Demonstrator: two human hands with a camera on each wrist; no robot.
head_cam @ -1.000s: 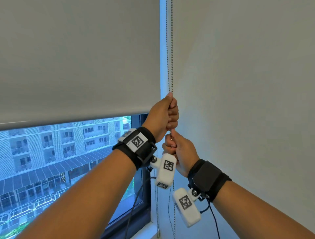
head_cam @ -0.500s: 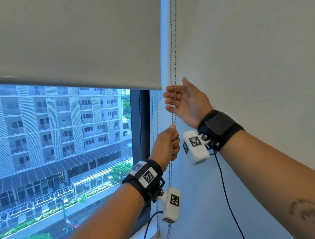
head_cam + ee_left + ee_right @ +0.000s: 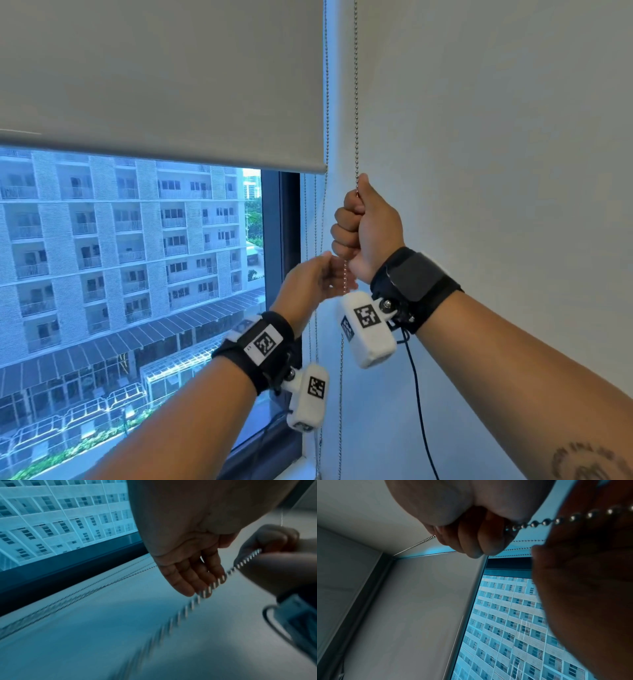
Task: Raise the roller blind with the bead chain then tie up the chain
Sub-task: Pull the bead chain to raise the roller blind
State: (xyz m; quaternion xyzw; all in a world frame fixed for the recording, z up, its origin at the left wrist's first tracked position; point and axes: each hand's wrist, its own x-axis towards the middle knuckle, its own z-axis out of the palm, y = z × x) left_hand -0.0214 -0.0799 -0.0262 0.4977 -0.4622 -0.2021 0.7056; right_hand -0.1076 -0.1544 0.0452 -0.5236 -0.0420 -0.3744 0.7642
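Observation:
The grey roller blind [image 3: 171,85] hangs with its bottom bar a third of the way down the head view. Its bead chain [image 3: 356,102] runs down the right edge in two strands. My right hand [image 3: 363,226] grips the front strand in a fist, thumb on top. Just below it my left hand [image 3: 318,277] is relaxed, its fingers [image 3: 193,574] nearly straight beside the chain [image 3: 188,607] and holding nothing. In the right wrist view the beads [image 3: 556,520] leave my curled fingers [image 3: 471,539].
The window [image 3: 137,274] shows an apartment block outside. A dark window frame [image 3: 289,222] stands left of the chain, with a white wall [image 3: 496,137] to the right. A black cable [image 3: 418,394] hangs from my right wrist.
The blind has risen over the last second. My right hand, open above half a second ago, has closed on the chain. My left hand has let go and opened.

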